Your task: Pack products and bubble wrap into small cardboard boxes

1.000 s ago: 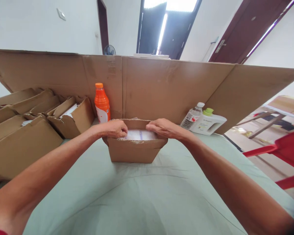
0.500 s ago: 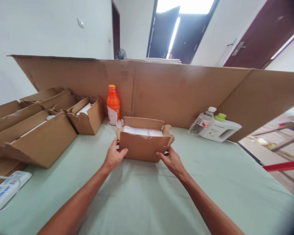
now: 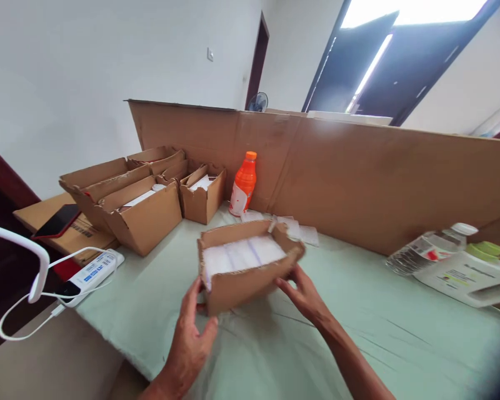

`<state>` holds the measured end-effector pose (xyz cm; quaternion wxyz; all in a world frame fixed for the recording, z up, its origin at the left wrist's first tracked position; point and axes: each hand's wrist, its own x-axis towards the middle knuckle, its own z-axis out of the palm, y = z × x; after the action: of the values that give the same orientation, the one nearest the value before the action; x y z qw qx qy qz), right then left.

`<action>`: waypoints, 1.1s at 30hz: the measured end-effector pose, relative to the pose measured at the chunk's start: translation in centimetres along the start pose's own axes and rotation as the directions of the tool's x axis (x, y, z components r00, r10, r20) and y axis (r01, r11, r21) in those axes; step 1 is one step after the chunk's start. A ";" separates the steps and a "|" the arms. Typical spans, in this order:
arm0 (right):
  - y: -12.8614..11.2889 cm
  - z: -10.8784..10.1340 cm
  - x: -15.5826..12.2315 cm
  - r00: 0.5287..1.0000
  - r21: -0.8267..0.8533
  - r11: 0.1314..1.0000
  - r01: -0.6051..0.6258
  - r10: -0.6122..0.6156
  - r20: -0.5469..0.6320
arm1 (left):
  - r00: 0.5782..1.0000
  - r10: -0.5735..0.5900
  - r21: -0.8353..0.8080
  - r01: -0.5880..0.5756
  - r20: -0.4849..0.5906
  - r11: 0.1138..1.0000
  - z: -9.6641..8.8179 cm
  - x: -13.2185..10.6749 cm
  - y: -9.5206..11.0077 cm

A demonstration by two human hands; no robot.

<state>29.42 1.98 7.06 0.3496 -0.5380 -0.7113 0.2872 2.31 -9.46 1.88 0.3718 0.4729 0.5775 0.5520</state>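
An open-topped cardboard box [image 3: 245, 286] with white, purple-striped contents [image 3: 244, 253] is held between my two hands, tilted over the green-covered table. My left hand [image 3: 191, 333] is at its lower left corner, with the fingers along the side and the thumb near the front face. At the right end, my right hand [image 3: 304, 297] grips the corner, thumb on the front and fingers hidden behind. Just behind the box, several flat, translucent pieces [image 3: 289, 226] lie on the cloth. An orange bottle [image 3: 244, 183] stands beyond them.
More cardboard boxes [image 3: 152, 222] stand at the left. A white power strip [image 3: 94, 276] with cables and a dark phone [image 3: 57, 221] lie nearby. A clear bottle [image 3: 429, 249] and a white jug [image 3: 466, 280] lean at the right. A tall cardboard panel [image 3: 379, 178] borders the back.
The box has come up and nearer to me in both hands, now tilted. Flat translucent pieces show where it stood. My view has swung left.
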 end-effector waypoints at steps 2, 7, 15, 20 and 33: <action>-2.1 4.7 4.3 0.992 0.068 0.992 0.104 -0.108 0.058 | 0.990 -0.003 0.034 0.008 -0.138 0.999 -2.6 1.0 -0.5; -5.4 15.8 11.0 0.987 0.053 0.990 0.130 -0.134 0.083 | 0.950 0.060 0.023 -0.056 -0.306 0.998 -6.2 4.7 -1.0; -5.2 22.8 11.6 0.975 -0.116 0.980 0.159 -0.137 0.172 | 0.951 0.064 0.012 -0.064 -0.303 0.998 -6.4 7.4 -2.9; -6.5 22.8 11.4 0.959 -0.228 0.956 0.185 -0.124 0.256 | 0.942 0.073 0.013 -0.073 -0.329 0.997 -6.4 8.5 -3.1; -6.1 16.6 -8.0 0.779 -0.292 0.773 0.563 -0.379 0.499 | 0.997 0.038 0.352 -0.060 0.069 0.934 -4.9 3.5 -3.6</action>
<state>14.03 -7.87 0.49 0.1272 -0.3269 -0.9271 0.1320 -3.77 -7.30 -0.76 0.2842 0.5631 0.6436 0.4334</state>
